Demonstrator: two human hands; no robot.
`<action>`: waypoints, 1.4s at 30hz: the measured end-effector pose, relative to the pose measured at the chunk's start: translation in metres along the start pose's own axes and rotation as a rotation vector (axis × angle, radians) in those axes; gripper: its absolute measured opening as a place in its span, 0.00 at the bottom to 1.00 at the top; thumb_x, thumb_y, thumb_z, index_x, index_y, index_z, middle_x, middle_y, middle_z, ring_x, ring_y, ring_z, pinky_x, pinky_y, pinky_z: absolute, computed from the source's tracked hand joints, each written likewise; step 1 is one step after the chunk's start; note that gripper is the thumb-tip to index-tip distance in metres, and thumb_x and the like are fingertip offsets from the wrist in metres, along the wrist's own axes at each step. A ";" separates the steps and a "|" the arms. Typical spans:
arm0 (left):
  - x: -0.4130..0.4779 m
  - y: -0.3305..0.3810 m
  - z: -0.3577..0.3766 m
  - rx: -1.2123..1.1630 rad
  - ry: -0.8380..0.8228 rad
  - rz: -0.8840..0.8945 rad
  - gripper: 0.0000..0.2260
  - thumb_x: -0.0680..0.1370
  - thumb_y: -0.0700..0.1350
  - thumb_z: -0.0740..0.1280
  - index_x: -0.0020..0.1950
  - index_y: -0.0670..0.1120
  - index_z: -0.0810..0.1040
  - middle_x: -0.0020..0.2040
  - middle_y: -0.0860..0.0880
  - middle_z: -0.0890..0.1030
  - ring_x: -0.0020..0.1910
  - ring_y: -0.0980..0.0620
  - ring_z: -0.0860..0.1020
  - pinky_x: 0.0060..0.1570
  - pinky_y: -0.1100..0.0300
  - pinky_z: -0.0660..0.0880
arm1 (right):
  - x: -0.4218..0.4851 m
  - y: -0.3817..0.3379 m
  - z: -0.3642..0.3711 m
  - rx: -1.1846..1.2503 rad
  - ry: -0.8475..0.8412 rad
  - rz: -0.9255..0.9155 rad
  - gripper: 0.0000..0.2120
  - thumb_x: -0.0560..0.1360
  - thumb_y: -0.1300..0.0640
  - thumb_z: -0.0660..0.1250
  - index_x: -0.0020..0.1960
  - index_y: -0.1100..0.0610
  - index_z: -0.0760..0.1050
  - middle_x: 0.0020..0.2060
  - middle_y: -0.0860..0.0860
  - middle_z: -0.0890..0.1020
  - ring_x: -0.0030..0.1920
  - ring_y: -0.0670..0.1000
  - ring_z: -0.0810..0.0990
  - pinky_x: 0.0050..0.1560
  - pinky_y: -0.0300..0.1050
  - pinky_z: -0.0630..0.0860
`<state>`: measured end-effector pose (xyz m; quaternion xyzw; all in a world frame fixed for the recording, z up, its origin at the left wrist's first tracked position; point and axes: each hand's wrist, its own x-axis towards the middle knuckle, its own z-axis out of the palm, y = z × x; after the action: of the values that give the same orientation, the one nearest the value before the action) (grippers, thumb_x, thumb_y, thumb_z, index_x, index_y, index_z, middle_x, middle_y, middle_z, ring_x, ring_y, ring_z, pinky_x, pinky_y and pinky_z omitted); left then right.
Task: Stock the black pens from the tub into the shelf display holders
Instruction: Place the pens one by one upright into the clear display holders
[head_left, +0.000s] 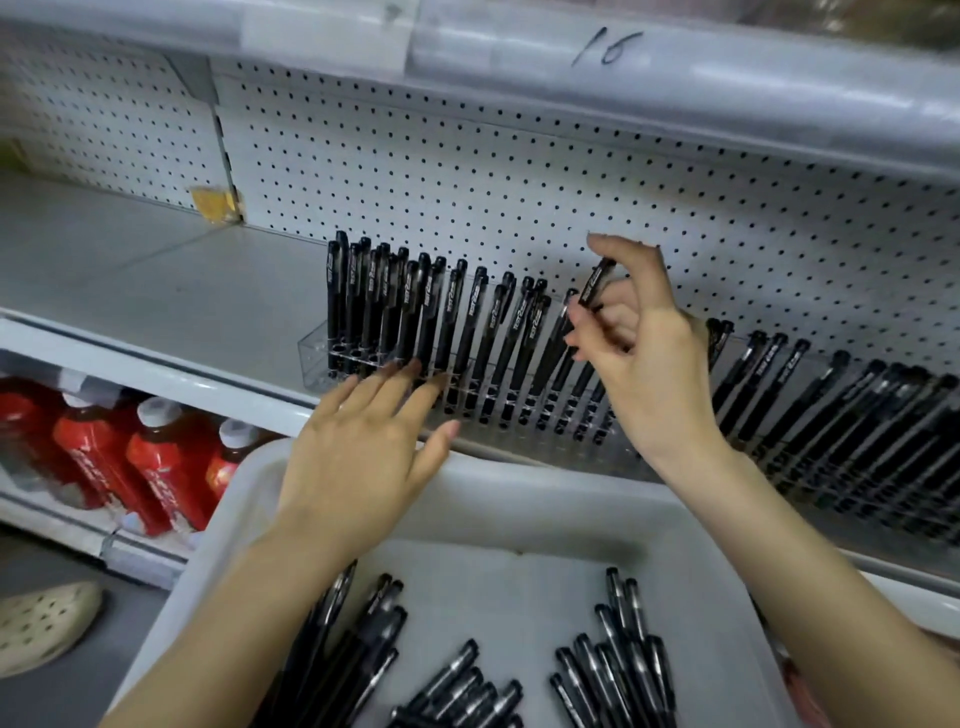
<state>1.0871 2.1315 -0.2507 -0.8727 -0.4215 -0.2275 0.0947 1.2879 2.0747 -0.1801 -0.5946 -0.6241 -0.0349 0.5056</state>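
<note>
Aim matters: right hand (644, 353) pinches a pen (596, 285); lower its tip straight into a free hole; left hand (358, 452), flat, steadies holder (314, 353).

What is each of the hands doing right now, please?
Left hand: open, fingers straight, holding nothing.
Right hand: pinches one black pen.

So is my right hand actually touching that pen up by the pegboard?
Touching. The head view shows the right hand pinching the black pen between its curled fingers, tilted, above the clear holder on the shelf.
</note>
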 end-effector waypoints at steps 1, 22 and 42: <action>0.000 0.000 0.000 -0.002 0.001 -0.003 0.23 0.79 0.57 0.50 0.63 0.47 0.77 0.61 0.47 0.79 0.63 0.47 0.75 0.61 0.48 0.71 | -0.001 0.002 0.002 0.001 -0.007 0.000 0.23 0.76 0.62 0.67 0.67 0.50 0.65 0.41 0.46 0.75 0.42 0.50 0.81 0.49 0.51 0.81; 0.000 -0.002 0.005 0.010 0.047 0.016 0.23 0.79 0.56 0.50 0.64 0.46 0.76 0.61 0.46 0.79 0.64 0.46 0.75 0.61 0.48 0.70 | -0.003 0.005 0.005 -0.250 -0.100 -0.031 0.27 0.73 0.63 0.70 0.70 0.55 0.68 0.55 0.47 0.64 0.39 0.39 0.73 0.57 0.40 0.75; -0.002 0.001 -0.001 0.022 -0.057 -0.001 0.30 0.78 0.60 0.42 0.71 0.48 0.68 0.70 0.45 0.71 0.67 0.45 0.70 0.64 0.49 0.64 | -0.137 -0.012 0.035 -0.002 -0.934 0.343 0.05 0.66 0.60 0.77 0.42 0.56 0.83 0.30 0.40 0.78 0.31 0.36 0.75 0.34 0.28 0.68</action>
<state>1.0870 2.1290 -0.2508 -0.8776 -0.4270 -0.1978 0.0921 1.2281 1.9969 -0.2819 -0.6412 -0.6772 0.3182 0.1702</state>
